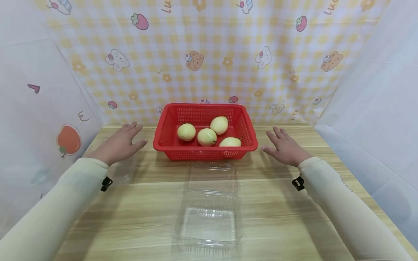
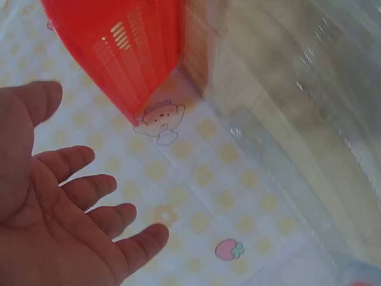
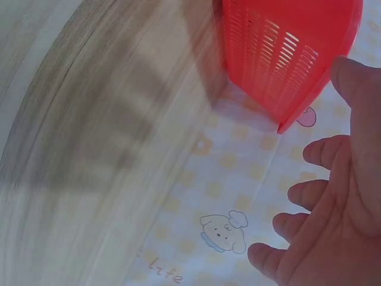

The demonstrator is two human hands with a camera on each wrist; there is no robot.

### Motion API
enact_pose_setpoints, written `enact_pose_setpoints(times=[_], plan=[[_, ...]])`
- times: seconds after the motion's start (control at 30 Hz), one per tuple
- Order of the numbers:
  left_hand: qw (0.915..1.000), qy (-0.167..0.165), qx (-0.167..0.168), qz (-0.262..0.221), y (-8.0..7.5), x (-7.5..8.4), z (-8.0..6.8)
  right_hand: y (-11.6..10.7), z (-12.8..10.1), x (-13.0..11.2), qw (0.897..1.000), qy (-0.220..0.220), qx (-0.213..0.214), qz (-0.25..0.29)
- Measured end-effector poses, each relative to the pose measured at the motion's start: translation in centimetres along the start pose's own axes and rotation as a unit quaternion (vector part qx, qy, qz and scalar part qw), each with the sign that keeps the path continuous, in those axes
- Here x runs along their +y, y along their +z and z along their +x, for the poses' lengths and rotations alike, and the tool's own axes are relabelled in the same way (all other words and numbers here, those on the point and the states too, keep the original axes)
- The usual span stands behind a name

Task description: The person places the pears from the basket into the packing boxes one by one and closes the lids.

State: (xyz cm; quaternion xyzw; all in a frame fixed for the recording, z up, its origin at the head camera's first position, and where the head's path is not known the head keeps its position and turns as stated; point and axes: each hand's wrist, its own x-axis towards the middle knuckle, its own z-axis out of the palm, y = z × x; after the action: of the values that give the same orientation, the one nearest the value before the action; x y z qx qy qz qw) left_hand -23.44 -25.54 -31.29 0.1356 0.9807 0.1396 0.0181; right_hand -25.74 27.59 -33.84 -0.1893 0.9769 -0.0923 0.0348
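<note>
A red mesh basket stands at the back middle of the wooden table and holds several pale yellow fruits. In front of it lies an open clear plastic clamshell box. My left hand hovers palm down to the left of the basket, fingers spread and holding nothing. My right hand hovers the same way to the basket's right. The wrist views show each palm, the left hand and the right hand, with straight fingers and the basket beyond.
A second clear plastic container lies under my left forearm. Patterned cloth hangs behind the table, and white sheets close off both sides. Bare wooden table shows to the right of the clamshell.
</note>
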Motion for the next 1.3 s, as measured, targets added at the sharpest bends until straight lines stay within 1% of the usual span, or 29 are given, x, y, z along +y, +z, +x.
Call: enact_pose_setpoints(times=[0.13, 0.27, 0.47, 0.53, 0.77, 1.0, 1.1, 1.2, 1.3], plan=[[0.9998, 0.007, 0.0, -0.016, 0.2, 0.3, 0.6, -0.1, 0.0, 0.0, 1.0, -0.006, 0.003, -0.003], [0.9995, 0.006, -0.003, -0.032, 0.5, 0.9, 1.3, -0.2, 0.0, -0.1, 1.0, -0.012, 0.005, -0.004], [0.9974, -0.023, -0.004, -0.067, 0.7, 2.2, 2.3, -0.4, -0.1, -0.3, 1.0, -0.015, 0.002, -0.004], [0.9964, -0.03, 0.0, -0.08, 0.8, 2.5, 2.7, -0.5, 0.0, -0.3, 1.0, -0.017, 0.003, -0.004], [0.991, -0.037, 0.022, -0.126, 1.4, 3.2, 4.1, -0.7, 0.0, -0.2, 1.0, -0.014, -0.002, -0.008], [0.9902, -0.041, 0.052, -0.123, 1.9, 3.6, 5.3, -0.8, 0.0, -0.4, 1.0, -0.014, -0.001, -0.014], [0.9893, -0.045, 0.059, -0.126, 1.9, 3.8, 5.8, -0.9, 0.0, -0.6, 1.0, -0.014, -0.001, -0.015], [0.9872, -0.061, 0.055, -0.137, 2.0, 3.8, 6.1, -1.0, 0.0, -0.7, 1.0, -0.016, -0.001, -0.015], [0.9833, -0.086, 0.042, -0.155, 2.0, 3.9, 6.2, -1.0, 0.0, -0.8, 1.0, -0.017, -0.002, -0.017]])
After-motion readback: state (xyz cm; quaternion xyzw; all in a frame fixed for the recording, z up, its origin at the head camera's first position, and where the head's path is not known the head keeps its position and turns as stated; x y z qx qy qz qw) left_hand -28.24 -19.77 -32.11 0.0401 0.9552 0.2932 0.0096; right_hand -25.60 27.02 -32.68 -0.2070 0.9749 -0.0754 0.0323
